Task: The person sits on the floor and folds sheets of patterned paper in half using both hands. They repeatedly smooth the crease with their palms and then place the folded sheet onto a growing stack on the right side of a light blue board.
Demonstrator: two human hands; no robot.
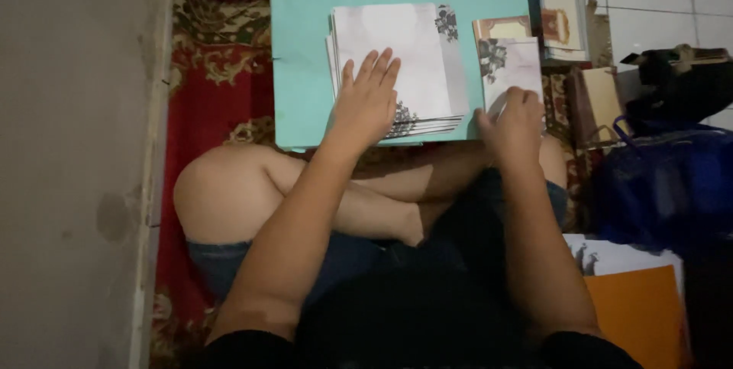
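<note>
A stack of white printed sheets (405, 48) with dark floral corners lies on a teal board (305, 56) in front of my crossed legs. My left hand (368, 101) rests flat on the stack's near edge, fingers spread. My right hand (515, 121) is curled at the near edge of a second, smaller pile of the same floral sheets (510, 63) just right of the board; its fingers pinch the top sheet.
A red patterned rug (214, 94) lies under the board, and a grey wall (76, 147) runs along the left. Books (561, 21) stand at the back right. A dark blue bag (664, 178) sits right. An orange folder (634, 312) lies near my right knee.
</note>
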